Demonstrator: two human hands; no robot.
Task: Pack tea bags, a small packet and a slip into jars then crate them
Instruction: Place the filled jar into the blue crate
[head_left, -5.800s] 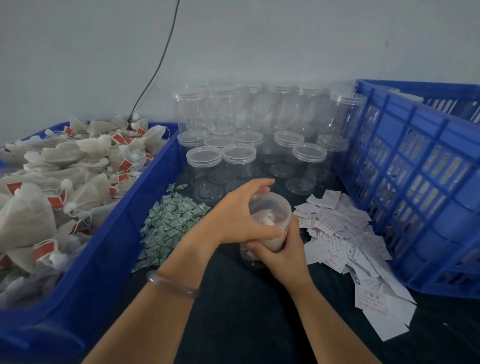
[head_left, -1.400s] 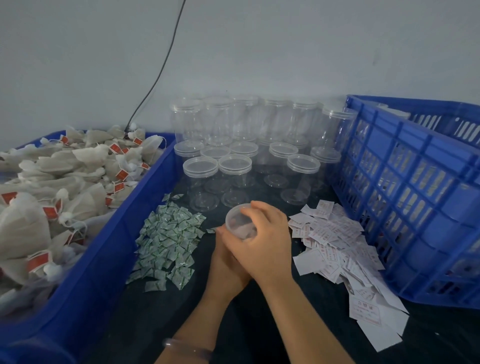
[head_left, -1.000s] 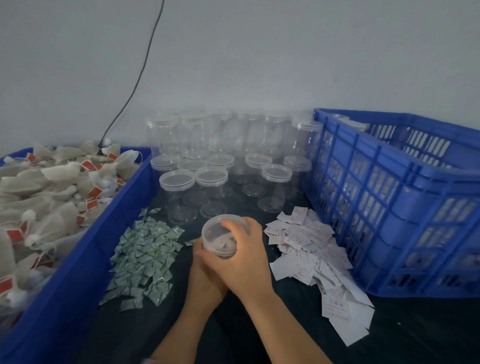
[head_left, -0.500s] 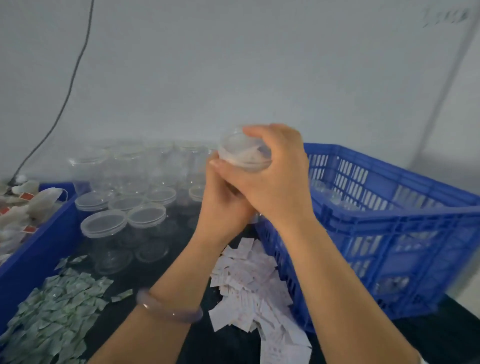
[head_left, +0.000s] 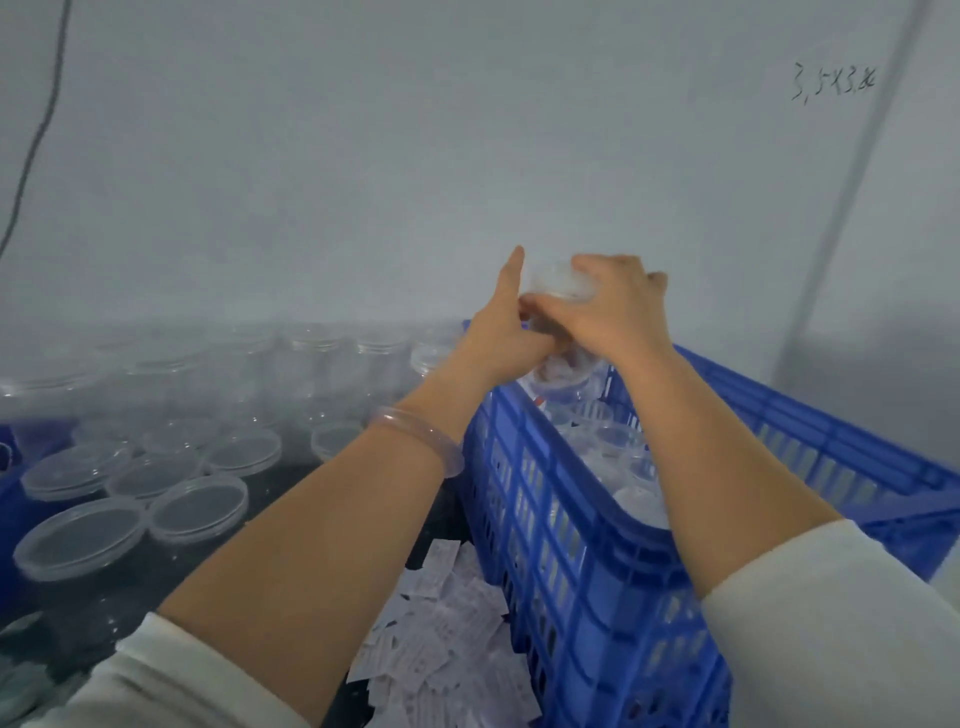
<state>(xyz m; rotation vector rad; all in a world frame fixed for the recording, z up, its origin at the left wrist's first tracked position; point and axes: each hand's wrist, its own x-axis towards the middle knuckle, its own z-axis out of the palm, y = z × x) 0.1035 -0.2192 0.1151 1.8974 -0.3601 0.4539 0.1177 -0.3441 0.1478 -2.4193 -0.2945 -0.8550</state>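
Right hand (head_left: 618, 317) clamps the lid (head_left: 556, 280), left hand (head_left: 506, 332) grips the near-upright, lid-up jar (head_left: 563, 371) above the blue crate (head_left: 597, 545).

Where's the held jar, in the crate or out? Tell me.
Out. The left hand and right hand grip the jar above the crate, over other jars inside it.

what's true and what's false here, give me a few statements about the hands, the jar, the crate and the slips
1. The left hand and the right hand both hold the jar above the blue crate. True.
2. The crate is empty. False: packed jars already stand inside it.
3. The paper slips lie inside the crate. False: they lie outside it, by its wall.
4. The lidded jars outside the crate have their lids on. True.
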